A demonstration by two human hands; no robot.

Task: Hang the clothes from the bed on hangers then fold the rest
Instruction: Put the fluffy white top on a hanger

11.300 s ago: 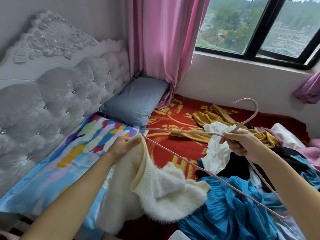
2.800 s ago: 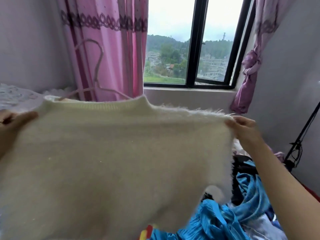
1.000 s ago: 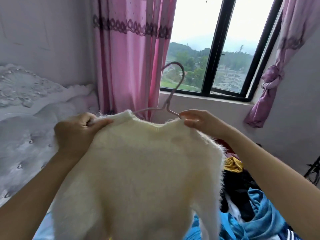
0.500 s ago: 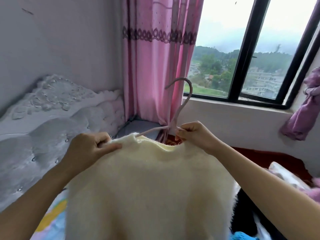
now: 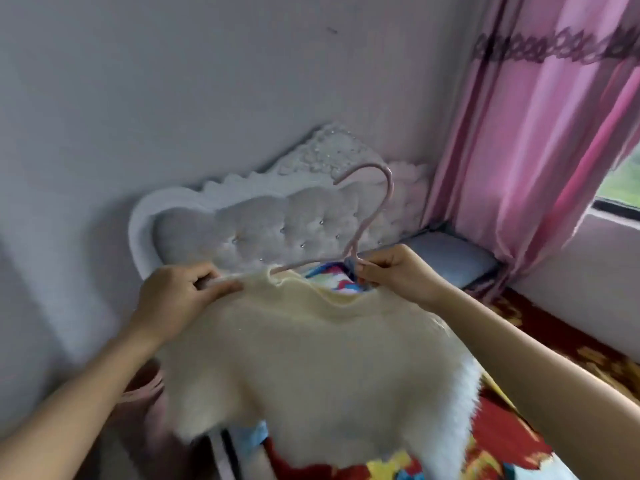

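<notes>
A fluffy cream sweater (image 5: 311,368) hangs on a pale pink hanger (image 5: 375,209), held up in front of me over the bed. The hanger's hook sticks up out of the neck opening. My left hand (image 5: 180,296) pinches the sweater's left shoulder together with the hanger arm under it. My right hand (image 5: 398,271) grips the hanger at the base of the hook, by the right side of the collar. The lower hem of the sweater is blurred.
A white tufted headboard (image 5: 263,230) stands against the grey wall behind the sweater. A grey pillow (image 5: 450,258) lies in the corner beside the pink curtain (image 5: 540,133). The bed (image 5: 512,441) carries a red and multicoloured cover. A pinkish basket (image 5: 145,386) sits low at the left.
My view has swung left, away from the window toward the headboard and wall. Both hands keep their hold and carry the hung sweater leftward.
</notes>
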